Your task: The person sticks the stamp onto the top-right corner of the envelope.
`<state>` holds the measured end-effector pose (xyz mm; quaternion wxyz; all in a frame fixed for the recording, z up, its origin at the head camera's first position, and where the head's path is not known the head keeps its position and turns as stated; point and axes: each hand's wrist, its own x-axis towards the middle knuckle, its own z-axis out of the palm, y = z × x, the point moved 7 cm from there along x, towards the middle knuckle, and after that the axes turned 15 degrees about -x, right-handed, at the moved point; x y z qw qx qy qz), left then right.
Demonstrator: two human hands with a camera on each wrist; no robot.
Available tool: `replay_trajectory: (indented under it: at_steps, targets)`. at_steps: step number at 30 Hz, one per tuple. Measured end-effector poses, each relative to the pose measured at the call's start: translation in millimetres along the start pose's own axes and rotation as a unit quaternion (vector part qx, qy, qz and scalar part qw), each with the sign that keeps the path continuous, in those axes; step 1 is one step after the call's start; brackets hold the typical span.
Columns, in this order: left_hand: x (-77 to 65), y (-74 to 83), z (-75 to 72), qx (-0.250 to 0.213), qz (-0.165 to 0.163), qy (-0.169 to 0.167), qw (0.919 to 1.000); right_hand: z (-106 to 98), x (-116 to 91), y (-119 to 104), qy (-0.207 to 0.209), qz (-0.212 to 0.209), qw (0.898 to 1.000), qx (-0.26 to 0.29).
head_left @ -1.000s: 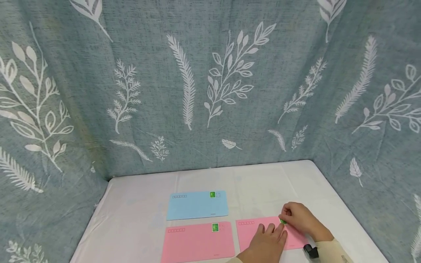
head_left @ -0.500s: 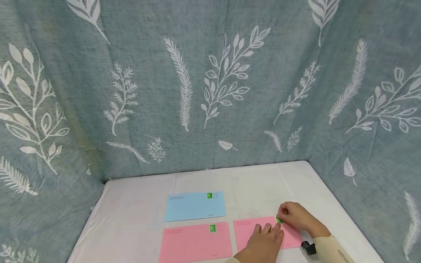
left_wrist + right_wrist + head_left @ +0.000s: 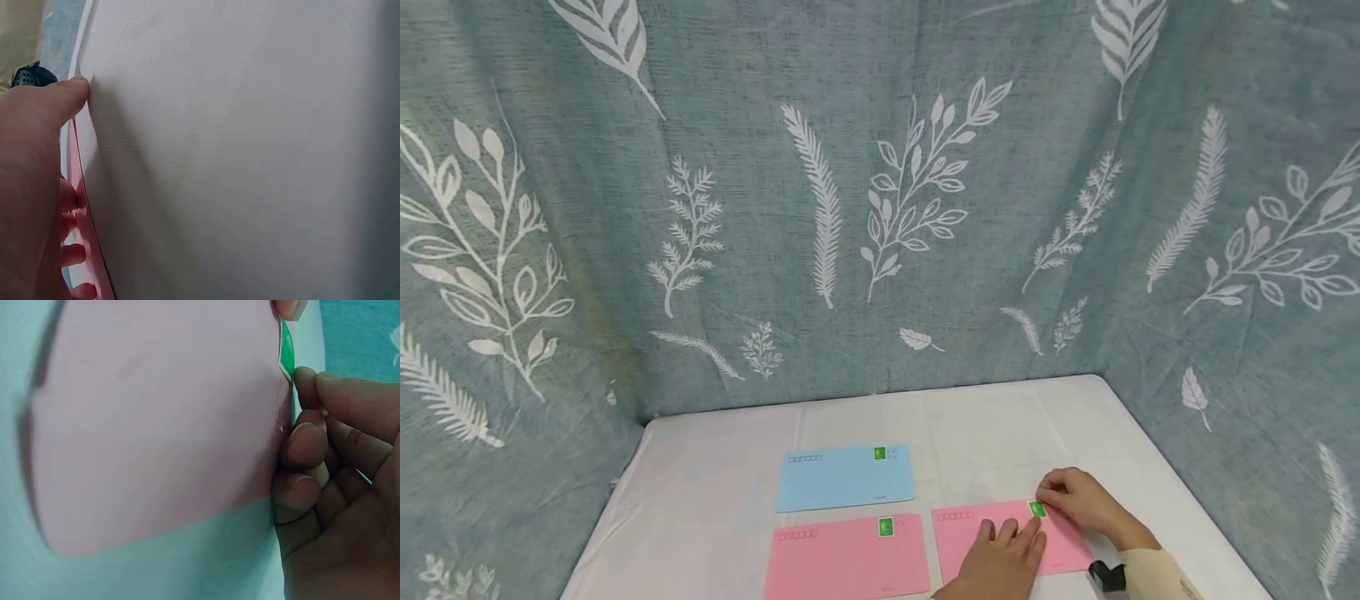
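A pink envelope [image 3: 955,537] lies at the right front of the table, with a green stamp [image 3: 1037,508] at its upper right. My right hand [image 3: 1086,504] is at the stamp's upper right corner; in the right wrist view, the thumb and index fingertips meet at the edge of the green stamp [image 3: 287,350] and pinch it. Across the envelope's lower middle rests my left hand [image 3: 998,560], fingers extended, one fingertip touching the stamp's lower edge. The left wrist view shows the left thumb [image 3: 69,97] reaching past the envelope's edge [image 3: 94,262] onto the cloth.
To the left lies another pink envelope [image 3: 842,562] with a green stamp at its upper right. Behind it is a blue envelope [image 3: 842,483], also stamped. A white cloth covers the table [image 3: 715,467]; a patterned curtain [image 3: 752,250] encloses its back and sides.
The stamp, partly hidden under the right fingers before, now shows more fully on the envelope. My right fingers have shifted slightly toward its upper right corner. The left hand stays on the envelope.
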<state>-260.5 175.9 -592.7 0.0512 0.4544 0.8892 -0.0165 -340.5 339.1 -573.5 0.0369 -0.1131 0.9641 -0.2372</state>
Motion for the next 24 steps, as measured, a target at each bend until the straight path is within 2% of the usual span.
replay_trajectory:
  at_steps: [5, 8, 15, 20, 24]
  targets:
    - [0.1, -3.6, 1.0, 0.003, -0.008, 0.000, 1.0000, -2, 3, 0, 0.002, -0.020, 0.999, 0.033]
    - [-1.4, -4.9, 0.8, 0.007, -0.012, 0.011, 0.9998, -1, 5, -1, -0.005, -0.023, 0.998, 0.054]
    - [-13.3, -7.4, -5.8, -0.002, -0.018, 0.022, 0.9996, 3, 6, 5, -0.017, 0.027, 0.991, 0.129]
    - [-26.9, -13.3, -14.1, -0.028, -0.022, 0.041, 0.9985, 3, 6, 8, -0.004, 0.033, 0.990, 0.139]
    - [-48.9, -26.9, -16.1, -0.042, -0.036, 0.076, 0.9956, 8, 6, 7, 0.006, 0.037, 0.987, 0.156]
